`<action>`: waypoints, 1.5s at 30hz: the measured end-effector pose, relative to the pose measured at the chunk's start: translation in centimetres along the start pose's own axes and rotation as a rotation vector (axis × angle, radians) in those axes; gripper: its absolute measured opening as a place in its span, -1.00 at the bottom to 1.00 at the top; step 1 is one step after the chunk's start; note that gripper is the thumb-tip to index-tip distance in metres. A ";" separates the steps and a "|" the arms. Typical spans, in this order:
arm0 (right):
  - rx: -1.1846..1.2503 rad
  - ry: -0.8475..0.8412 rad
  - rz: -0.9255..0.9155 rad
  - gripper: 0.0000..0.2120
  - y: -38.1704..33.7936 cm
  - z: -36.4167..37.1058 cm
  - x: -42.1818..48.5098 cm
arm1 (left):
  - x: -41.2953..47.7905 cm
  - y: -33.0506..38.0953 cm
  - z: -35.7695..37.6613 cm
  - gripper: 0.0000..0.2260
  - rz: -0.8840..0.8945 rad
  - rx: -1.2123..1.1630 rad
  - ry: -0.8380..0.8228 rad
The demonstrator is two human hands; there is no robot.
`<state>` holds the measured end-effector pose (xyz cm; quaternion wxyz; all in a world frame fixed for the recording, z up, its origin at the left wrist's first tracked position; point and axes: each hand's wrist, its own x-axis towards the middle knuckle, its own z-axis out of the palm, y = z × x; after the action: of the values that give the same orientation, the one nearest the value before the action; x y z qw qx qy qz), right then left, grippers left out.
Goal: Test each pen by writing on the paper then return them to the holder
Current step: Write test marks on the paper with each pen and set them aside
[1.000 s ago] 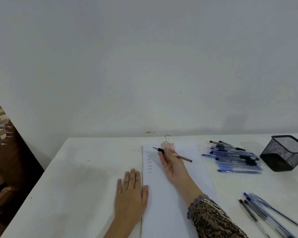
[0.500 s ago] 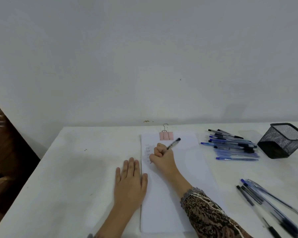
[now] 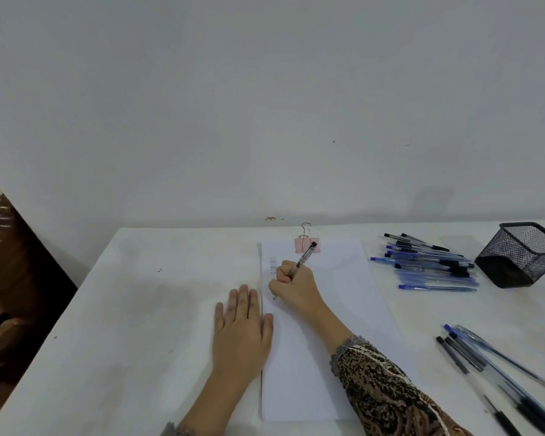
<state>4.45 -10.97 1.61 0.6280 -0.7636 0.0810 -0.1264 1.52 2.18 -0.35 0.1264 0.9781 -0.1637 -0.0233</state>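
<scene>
I see the right hand (image 3: 293, 284) with its fingers (image 3: 285, 272) curled tight round a pen (image 3: 304, 259), tip down on the paper (image 3: 337, 309) below a short column of marks (image 3: 272, 267) by the left edge, so the writing step is in hand. The left hand (image 3: 241, 328) lies flat, fingers straight, across the paper's edge on the tabletop (image 3: 139, 309). The holder (image 3: 521, 254) stands far right, beyond a pile (image 3: 428, 265) of pens. Next, I judge, the pen must lift clear and travel over that pile into the holder

My right hand (image 3: 296, 286) grips a pen (image 3: 306, 256), tip on the paper (image 3: 343, 309); my left hand (image 3: 241, 332) lies flat on the worktop (image 3: 139, 309) at the paper's edge.
</scene>
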 end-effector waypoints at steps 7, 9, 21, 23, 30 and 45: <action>-0.016 0.060 -0.024 -0.52 0.1 0.0 -0.1 | 0.1 0.0 0.0 -0.13 0.003 0.007 -0.005; -0.023 0.055 -0.023 -0.52 0.1 0.0 0.0 | 0.0 0.0 0.0 -0.13 0.003 0.019 -0.004; -0.040 0.090 -0.045 -0.53 0.2 -0.4 0.0 | -0.1 0.0 -0.1 -0.14 0.002 0.010 -0.014; -0.041 0.081 -0.044 -0.53 0.2 -0.3 0.1 | -0.1 0.0 -0.1 -0.19 0.001 0.006 -0.015; -0.050 0.066 -0.075 -0.51 0.7 -0.4 0.2 | 0.0 0.0 0.0 -0.13 0.009 0.020 -0.013; 1.128 0.189 0.298 -0.64 -0.1 -3.8 -1.9 | -0.2 0.3 -0.4 -0.11 -0.006 0.009 -0.002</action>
<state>1.49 -14.01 2.22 0.9380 -0.2776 0.1632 -0.1281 1.25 2.03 0.08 0.1217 0.9791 -0.1612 -0.0238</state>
